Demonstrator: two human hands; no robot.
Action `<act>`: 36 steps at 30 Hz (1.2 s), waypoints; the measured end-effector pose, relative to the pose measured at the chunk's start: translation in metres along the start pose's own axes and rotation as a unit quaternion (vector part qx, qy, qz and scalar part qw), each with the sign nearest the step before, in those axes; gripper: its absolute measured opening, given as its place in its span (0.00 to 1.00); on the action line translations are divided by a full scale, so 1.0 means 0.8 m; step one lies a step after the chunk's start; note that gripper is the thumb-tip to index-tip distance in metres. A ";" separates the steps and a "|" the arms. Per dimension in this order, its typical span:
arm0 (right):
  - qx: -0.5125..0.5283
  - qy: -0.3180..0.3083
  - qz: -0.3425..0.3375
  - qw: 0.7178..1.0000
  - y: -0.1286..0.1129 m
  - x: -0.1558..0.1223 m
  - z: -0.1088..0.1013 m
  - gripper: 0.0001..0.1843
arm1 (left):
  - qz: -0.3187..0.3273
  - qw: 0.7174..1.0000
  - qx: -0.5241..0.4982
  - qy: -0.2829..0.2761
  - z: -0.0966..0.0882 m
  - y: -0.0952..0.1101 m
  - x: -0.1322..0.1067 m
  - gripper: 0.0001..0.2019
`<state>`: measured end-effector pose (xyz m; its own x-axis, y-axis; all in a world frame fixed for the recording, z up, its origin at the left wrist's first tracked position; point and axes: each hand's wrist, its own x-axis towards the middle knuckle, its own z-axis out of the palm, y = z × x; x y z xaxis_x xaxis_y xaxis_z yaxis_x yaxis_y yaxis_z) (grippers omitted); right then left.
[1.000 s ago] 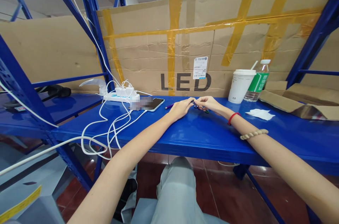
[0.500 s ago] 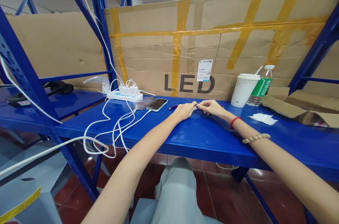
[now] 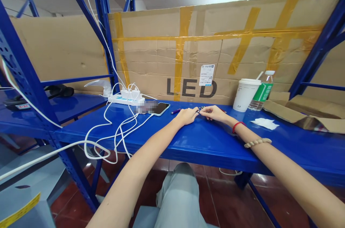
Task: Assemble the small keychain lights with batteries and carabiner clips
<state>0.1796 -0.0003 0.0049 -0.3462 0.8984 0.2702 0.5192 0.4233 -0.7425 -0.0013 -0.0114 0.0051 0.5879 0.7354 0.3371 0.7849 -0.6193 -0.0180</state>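
My left hand (image 3: 189, 115) rests on the blue tabletop with its fingers curled together around something small that I cannot make out. Thumb and fingers of my right hand (image 3: 214, 113) are pinched at the left hand's fingertips, on a tiny shiny piece too small to name. A slim purple pen-like stick (image 3: 176, 112) lies just left of my left hand. Behind the fingers some small dark items (image 3: 201, 108) show, partly hidden. A bit of red shows beyond the right hand, mostly covered by it.
To the left lie a phone (image 3: 161, 108), white cables (image 3: 115, 136) and a power strip (image 3: 129, 99). Right of my hands stand a white paper cup (image 3: 245, 95) and a bottle (image 3: 263, 93), near a crumpled tissue (image 3: 265, 123) and an open cardboard box (image 3: 314, 114). A large cardboard panel (image 3: 151, 59) backs the table.
My right hand's fingers have shifted into a pinch by the left fingertips. The dark slender thing seen under them before no longer shows there. The view has tilted slightly upward.
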 end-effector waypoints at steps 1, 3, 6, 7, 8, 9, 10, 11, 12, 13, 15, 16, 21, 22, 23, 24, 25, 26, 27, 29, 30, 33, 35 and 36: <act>-0.002 -0.001 -0.001 1.000 0.001 0.000 0.000 0.28 | 0.000 1.000 -0.002 0.000 0.000 0.000 0.000 0.16; -0.003 -0.004 -0.002 1.000 0.001 0.000 0.000 0.28 | 0.001 1.000 -0.004 -0.002 0.001 -0.001 0.001 0.16; -0.004 -0.004 -0.004 1.000 -0.002 0.000 0.001 0.28 | 0.000 1.000 -0.004 -0.004 0.003 -0.002 0.002 0.16; -0.006 -0.005 -0.005 1.000 -0.003 0.000 0.001 0.28 | 0.000 1.000 -0.004 -0.003 0.003 -0.002 0.002 0.16; -0.010 -0.006 -0.006 1.000 -0.004 -0.001 0.001 0.28 | 0.001 1.000 -0.003 -0.002 0.003 -0.002 0.002 0.16; -0.015 -0.007 -0.006 1.000 -0.004 -0.001 0.001 0.28 | 0.001 1.000 -0.002 -0.004 0.003 -0.002 0.002 0.16; -0.019 -0.008 -0.008 1.000 -0.004 -0.001 0.001 0.28 | 0.001 1.000 -0.001 -0.006 0.002 -0.002 0.001 0.16; -0.023 -0.010 -0.009 1.000 -0.004 -0.001 0.001 0.28 | 0.002 1.000 0.000 -0.009 0.002 -0.002 0.001 0.16; -0.027 -0.010 -0.010 1.000 -0.004 -0.001 0.001 0.28 | 0.001 1.000 0.000 -0.011 0.002 -0.001 0.001 0.16; -0.029 -0.009 -0.010 0.999 -0.003 -0.001 0.001 0.28 | 0.001 1.000 0.000 -0.012 0.001 -0.001 0.000 0.17; -0.030 -0.005 -0.013 0.999 -0.003 -0.002 0.000 0.28 | 0.000 1.000 -0.003 -0.012 0.000 0.000 0.000 0.17; -0.029 -0.003 -0.014 0.999 -0.004 -0.002 0.000 0.28 | -0.001 1.000 -0.006 -0.010 -0.001 0.000 -0.001 0.17; -0.031 0.007 -0.008 0.999 -0.009 -0.004 0.000 0.28 | -0.006 1.000 -0.008 -0.007 -0.001 0.001 -0.001 0.17; -0.034 0.010 -0.006 0.999 -0.010 -0.004 0.000 0.28 | -0.007 1.000 -0.007 -0.007 0.000 0.000 0.000 0.17; -0.036 0.013 -0.005 0.999 -0.010 -0.004 -0.001 0.28 | -0.007 1.000 -0.007 -0.008 0.000 0.000 0.000 0.17; -0.036 0.014 -0.005 0.999 -0.010 -0.004 -0.001 0.28 | -0.007 1.000 -0.008 -0.009 0.001 0.000 0.000 0.17; -0.036 0.014 -0.005 0.999 -0.010 -0.004 -0.001 0.27 | -0.007 1.000 -0.009 -0.009 0.001 -0.001 0.001 0.17; -0.034 0.014 -0.005 0.999 -0.009 -0.004 -0.001 0.27 | -0.007 1.000 -0.011 -0.010 0.001 -0.001 0.000 0.17; -0.031 0.014 -0.005 0.999 -0.008 -0.004 -0.001 0.27 | -0.008 1.000 -0.013 -0.010 0.001 0.000 0.000 0.17; -0.025 0.014 -0.003 1.000 -0.008 -0.004 0.000 0.27 | -0.010 1.000 -0.014 -0.011 -0.001 0.001 -0.001 0.17; -0.022 0.014 0.000 1.000 -0.009 -0.004 0.000 0.27 | -0.011 1.000 -0.015 -0.012 -0.002 0.001 -0.002 0.17; -0.009 0.016 0.016 1.000 -0.015 -0.006 0.002 0.26 | -0.014 1.000 -0.014 -0.014 -0.004 0.003 -0.003 0.16; -0.003 0.017 0.024 1.000 -0.018 -0.006 0.002 0.26 | -0.017 1.000 -0.013 -0.011 -0.005 0.004 -0.003 0.16; -0.003 0.018 0.027 0.999 -0.019 -0.006 0.002 0.27 | -0.018 1.000 -0.013 -0.009 -0.005 0.004 -0.003 0.16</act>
<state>0.1717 -0.0117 0.0139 -0.2896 0.9233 0.2523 0.5406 0.3754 -0.7529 -0.0010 -0.0161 0.0078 0.5629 0.7618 0.3208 0.8003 -0.5993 0.0189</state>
